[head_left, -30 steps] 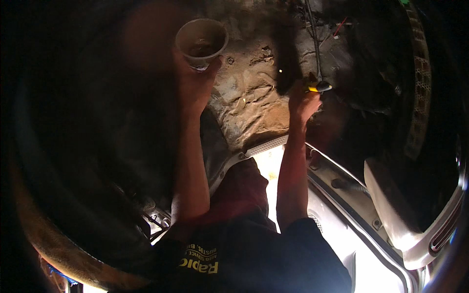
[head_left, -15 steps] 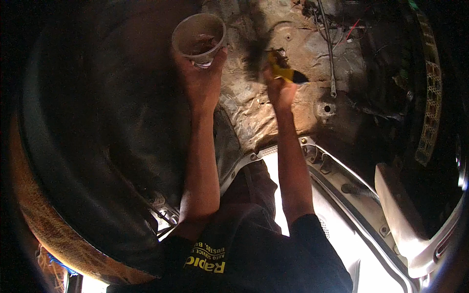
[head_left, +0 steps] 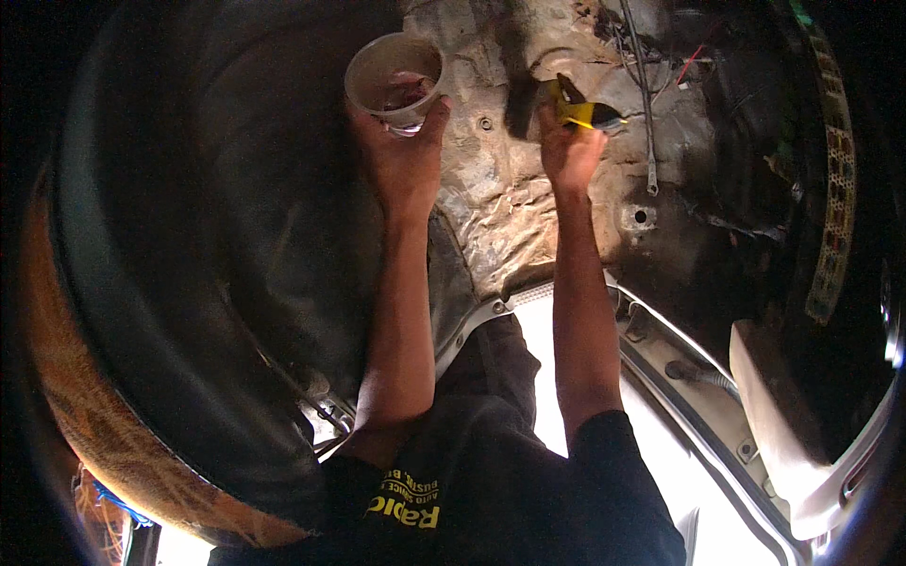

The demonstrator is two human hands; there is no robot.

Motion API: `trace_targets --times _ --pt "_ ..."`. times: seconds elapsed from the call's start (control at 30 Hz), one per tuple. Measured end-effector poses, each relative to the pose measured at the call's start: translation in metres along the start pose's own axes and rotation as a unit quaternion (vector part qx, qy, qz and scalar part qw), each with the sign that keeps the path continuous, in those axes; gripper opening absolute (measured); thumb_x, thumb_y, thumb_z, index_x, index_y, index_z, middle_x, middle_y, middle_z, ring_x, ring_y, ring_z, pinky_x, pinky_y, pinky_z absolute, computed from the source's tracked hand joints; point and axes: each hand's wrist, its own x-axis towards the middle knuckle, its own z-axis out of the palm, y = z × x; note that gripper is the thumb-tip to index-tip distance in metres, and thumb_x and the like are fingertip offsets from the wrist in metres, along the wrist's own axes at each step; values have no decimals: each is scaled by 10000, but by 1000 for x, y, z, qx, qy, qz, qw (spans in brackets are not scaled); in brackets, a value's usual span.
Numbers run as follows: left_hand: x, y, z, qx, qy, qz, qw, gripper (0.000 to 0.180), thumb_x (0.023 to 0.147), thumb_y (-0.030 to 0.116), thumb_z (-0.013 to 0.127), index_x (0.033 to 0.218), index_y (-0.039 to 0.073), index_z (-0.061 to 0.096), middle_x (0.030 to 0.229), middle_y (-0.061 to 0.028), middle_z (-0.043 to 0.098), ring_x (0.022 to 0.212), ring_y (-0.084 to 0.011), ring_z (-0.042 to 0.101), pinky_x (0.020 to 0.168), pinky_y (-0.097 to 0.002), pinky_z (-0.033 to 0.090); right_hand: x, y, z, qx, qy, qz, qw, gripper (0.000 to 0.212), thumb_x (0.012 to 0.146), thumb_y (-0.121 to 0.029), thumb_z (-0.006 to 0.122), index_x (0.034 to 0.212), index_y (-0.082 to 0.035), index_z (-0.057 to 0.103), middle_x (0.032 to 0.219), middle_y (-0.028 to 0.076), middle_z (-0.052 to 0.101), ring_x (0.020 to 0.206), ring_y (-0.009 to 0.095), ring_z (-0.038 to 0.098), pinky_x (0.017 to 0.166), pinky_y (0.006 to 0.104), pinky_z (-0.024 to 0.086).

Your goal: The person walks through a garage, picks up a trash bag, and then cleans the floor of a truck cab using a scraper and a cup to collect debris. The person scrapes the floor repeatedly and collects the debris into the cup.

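Within left fingers (head_left: 436, 119), a tub (head_left: 371, 74); within right fingers (head_left: 547, 120), a yellow-and-black tool (head_left: 575, 111).

2 forearms (head_left: 401, 311) extended forward, left hand (head_left: 404, 162) curled — thumb (head_left: 435, 123) up, right hand (head_left: 571, 158) gripping

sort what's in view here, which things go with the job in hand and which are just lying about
With the job:
- round tub, in the left hand
- yellow-and-black tool, in the right hand

Apparently just about, held by neither hand:
- red wire
- perforated strip
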Motion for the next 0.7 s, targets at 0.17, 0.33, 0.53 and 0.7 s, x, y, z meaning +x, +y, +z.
trace_targets --times 0.17,0.33,0.53,0.7 --pt "0 -9 7 -77 27 -8 997 942 844 70 891 1570 43 291 1412 -158 573 1307 -287 574 1186 -465 424 -21 -40 50 229 -15 26 973 421 926 -210 838 1258 -1 685 1058 78 748 917 194 679 781 353 549" --pt "6 -8 2 -13 58 7 998 973 835 57 896 1586 44 277 1454 -179 534 1319 -292 568 1179 -452 447 -40 -30 68 728 -85 265 627 389 1024 -312 652 1270 -11 641 1142 136 727 981 302 714 797 440 575" --pt "2 5 -2 -51 22 -32 998 1004 850 82 889 1617 28 243 1546 -223 435 1435 -320 455 1242 -486 363 -17 -15 4 459 -25 100 882 456 1064 -154 584 1491 -3 535 1334 134 670 1129 260 668 970 388 579" --pt "4 8 -1 -26 65 12 997 976 872 126 883 1606 8 251 1549 -217 428 1447 -321 437 1256 -492 332 -44 -65 22 398 -170 56 900 512 1066 -144 608 1540 0 482 1365 99 649 1157 216 650 957 326 553"
